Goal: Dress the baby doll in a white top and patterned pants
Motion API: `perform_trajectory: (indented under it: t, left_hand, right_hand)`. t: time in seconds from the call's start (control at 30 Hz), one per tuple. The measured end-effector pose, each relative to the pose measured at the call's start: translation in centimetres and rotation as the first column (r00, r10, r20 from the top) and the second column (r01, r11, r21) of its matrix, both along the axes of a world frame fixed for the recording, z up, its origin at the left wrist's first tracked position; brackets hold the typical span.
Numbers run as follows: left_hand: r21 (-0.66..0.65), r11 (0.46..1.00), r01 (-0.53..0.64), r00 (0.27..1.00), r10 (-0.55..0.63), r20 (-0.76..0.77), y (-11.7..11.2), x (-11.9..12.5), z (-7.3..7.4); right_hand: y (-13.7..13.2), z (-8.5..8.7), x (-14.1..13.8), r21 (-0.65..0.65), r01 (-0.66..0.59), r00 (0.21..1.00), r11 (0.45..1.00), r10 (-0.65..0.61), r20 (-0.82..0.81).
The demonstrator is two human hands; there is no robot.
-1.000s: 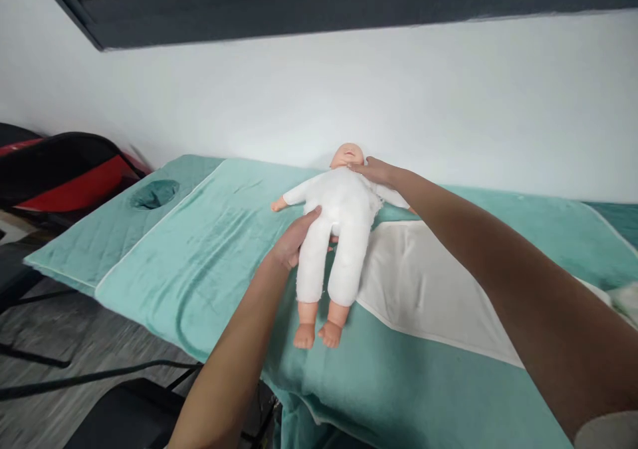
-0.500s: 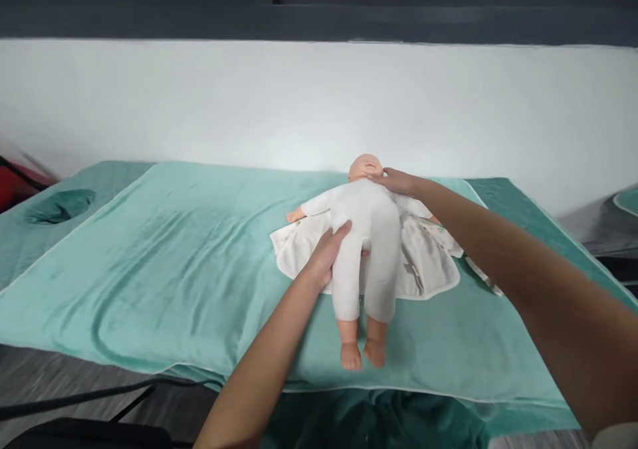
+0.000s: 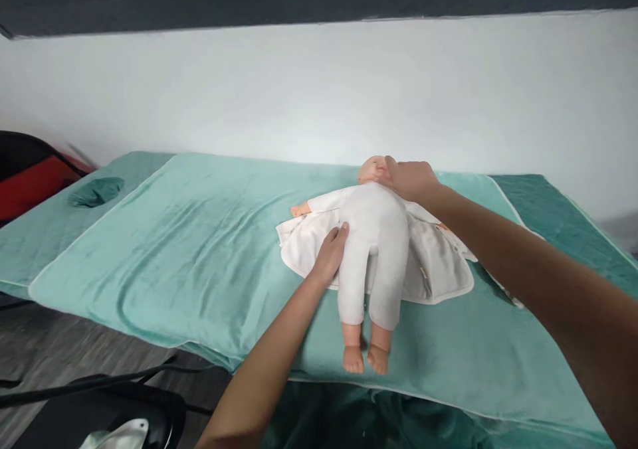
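A baby doll (image 3: pixel 376 213) with a white cloth body lies on its back, bare feet towards me. Beneath it is a spread white baby garment (image 3: pixel 436 273), its front laid open to both sides. My left hand (image 3: pixel 331 253) grips the doll's hip and upper thigh on the left, thumb on top and the other fingers tucked mostly out of sight underneath. At the doll's head (image 3: pixel 369 169), my right hand (image 3: pixel 411 178) holds the side of the face and neck. Its thumb lies by the cheek, while its other fingers are largely hidden behind the head and neck.
A green plush cover (image 3: pixel 174 256) with wrinkles spreads over the bed, which has a face hole (image 3: pixel 97 192) at the left end. Behind it stands a white wall (image 3: pixel 249 97). A black chair (image 3: pixel 129 406) is at lower left, and a red and black item (image 3: pixel 34 180) at far left.
My right hand has shifted farther around the doll's head, with its wrist raised and its thumb at the cheek. My left hand keeps its hold at the hip. The camera view has turned slightly left.
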State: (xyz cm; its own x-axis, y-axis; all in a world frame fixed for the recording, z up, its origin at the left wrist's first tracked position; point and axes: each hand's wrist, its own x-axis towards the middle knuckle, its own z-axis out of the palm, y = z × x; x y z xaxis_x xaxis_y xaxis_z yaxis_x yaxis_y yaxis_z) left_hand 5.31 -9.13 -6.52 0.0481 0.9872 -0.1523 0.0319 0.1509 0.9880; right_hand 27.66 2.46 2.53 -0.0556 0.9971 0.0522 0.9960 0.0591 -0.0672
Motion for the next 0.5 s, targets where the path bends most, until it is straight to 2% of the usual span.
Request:
perform_trajectory:
  t: [0.07,0.13,0.2,0.3,0.37,0.5]
  left_hand:
    - [0.079,0.997,-0.024,0.992,0.033,-0.118,0.7,0.0,-0.5]
    - [0.161,0.986,-0.045,0.973,0.080,-0.216,1.2,0.0,-0.9]
    - [0.240,0.970,-0.050,0.949,0.121,-0.293,1.6,-0.1,-1.2]
    - [0.321,0.947,0.009,0.882,0.144,-0.448,2.0,-0.7,-1.7]
    - [0.359,0.929,0.093,0.783,0.155,-0.603,2.2,-1.4,-2.0]
    - [0.414,0.876,0.247,0.495,0.253,-0.831,2.7,-2.5,-2.7]
  right_hand:
    - [-0.4,0.4,-2.4,0.100,-0.125,0.991,0.987,0.120,0.054]
    - [-0.6,0.2,-5.4,0.122,-0.268,0.963,0.956,0.263,0.056]
    - [-0.4,-0.7,-8.6,0.058,-0.384,0.923,0.922,0.380,0.065]
    - [0.7,-2.2,-12.4,-0.109,-0.422,0.897,0.900,0.432,0.090]
    - [1.5,-3.1,-13.9,-0.195,-0.409,0.896,0.891,0.433,0.096]
    - [2.3,-3.6,-14.4,-0.235,-0.406,0.896,0.883,0.436,0.088]
